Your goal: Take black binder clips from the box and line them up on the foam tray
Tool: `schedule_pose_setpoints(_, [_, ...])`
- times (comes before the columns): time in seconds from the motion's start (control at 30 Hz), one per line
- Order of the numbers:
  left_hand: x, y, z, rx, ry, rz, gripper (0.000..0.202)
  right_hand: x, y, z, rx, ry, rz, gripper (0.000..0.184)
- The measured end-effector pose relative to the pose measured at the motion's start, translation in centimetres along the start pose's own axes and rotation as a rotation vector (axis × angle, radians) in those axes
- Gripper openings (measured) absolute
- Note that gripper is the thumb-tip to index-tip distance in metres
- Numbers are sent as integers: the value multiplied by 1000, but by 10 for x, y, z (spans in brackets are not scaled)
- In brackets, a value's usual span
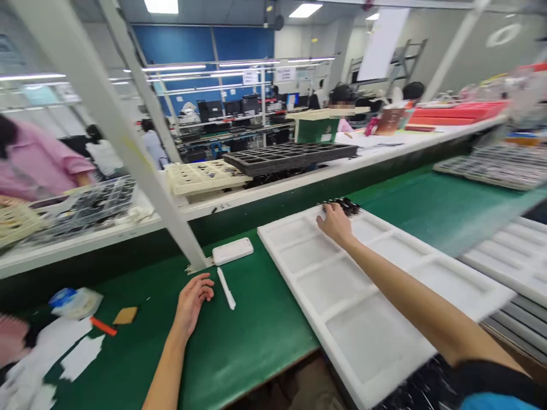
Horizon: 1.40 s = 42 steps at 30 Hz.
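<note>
Small black parts [342, 206] lie bunched at the far edge of a white foam tray [363, 336], which rests on a green mat [260, 353], and from where I stand the person's right hand [335, 223] is right on them, its fingers [325, 214] curled and touching the bunch, though I cannot tell whether they actually grip it. The left hand [194, 302] lies on the mat with its fingers loosely open, just beside a slim white bar [225, 287], and a rounded white block [233, 251] sits a little farther up, near the foot of a pale post [123, 154]. The foam tray has shallow rectangular compartments, and a second foam tray [508, 256] lies to its right. Farther left on the mat are white paper scraps [55, 353], an orange stick [102, 326] and a tan pad [125, 315]. On the white shelf [273, 185] beyond stand a dark grid tray [290, 156] and a cream tray [205, 176], while a co-worker's pink sleeve [38, 162] shows at the far left, and stacked red trays [457, 111] line the shelf's far end
</note>
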State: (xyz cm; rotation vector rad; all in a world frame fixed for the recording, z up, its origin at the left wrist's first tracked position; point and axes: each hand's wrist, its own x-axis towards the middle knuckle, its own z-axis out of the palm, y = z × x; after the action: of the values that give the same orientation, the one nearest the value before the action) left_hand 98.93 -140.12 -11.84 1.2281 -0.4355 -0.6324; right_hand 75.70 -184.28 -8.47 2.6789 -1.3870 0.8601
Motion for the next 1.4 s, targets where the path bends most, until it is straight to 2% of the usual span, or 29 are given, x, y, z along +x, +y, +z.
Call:
schedule_pose_setpoints(0.07, [-7, 1, 1, 18, 2, 21, 47, -27, -45, -17, 124, 6, -207, 38])
schedule_pose_setpoints(0.17, [-13, 0, 0, 44, 1, 26, 48, -78, -117, -34, 320, -133, -591, 34])
schedule_pose_setpoints(0.23, [-12, -4, -4, 41, 7, 32, 51, -112, -162, -34, 401, -226, -840, 38])
schedule_pose_setpoints(0.27, [-10, -6, -7, 50, 12, 40, 53, -130, -184, -30, 427, -267, -900, 39])
schedule_pose_setpoints(0.3, [-9, -8, -10, 80, 39, 58, 54, -147, -205, -24, 452, -306, -905, 39])
schedule_pose_setpoints(0.4, [-7, -14, -20, 186, 193, 138, 48, -193, -258, 3, 487, -393, -733, 32])
schedule_pose_setpoints(0.5, [-10, -17, -28, 216, 293, 180, 38, -224, -288, 28, 438, -416, -642, 23])
schedule_pose_setpoints(0.6, [-14, -19, -30, 263, 299, 195, 29, -239, -293, 38, 432, -440, -542, 21])
schedule_pose_setpoints(0.8, [-21, -23, -25, 414, 245, 231, 17, -256, -281, 35, 454, -462, -315, 33])
schedule_pose_setpoints(0.97, [-25, -26, -25, 649, 222, 221, 21, -256, -282, 34, 381, -378, -355, 31])
schedule_pose_setpoints(1.07, [-27, -24, -24, 714, 209, 206, 22, -253, -279, 35, 472, -384, -320, 36])
schedule_pose_setpoints(1.3, [-31, -16, -22, 691, 213, 173, 22, -242, -260, 40, 731, -359, 142, 41])
schedule_pose_setpoints(1.4, [-30, -15, -22, 665, 221, 156, 22, -242, -261, 37, 798, -362, 201, 49])
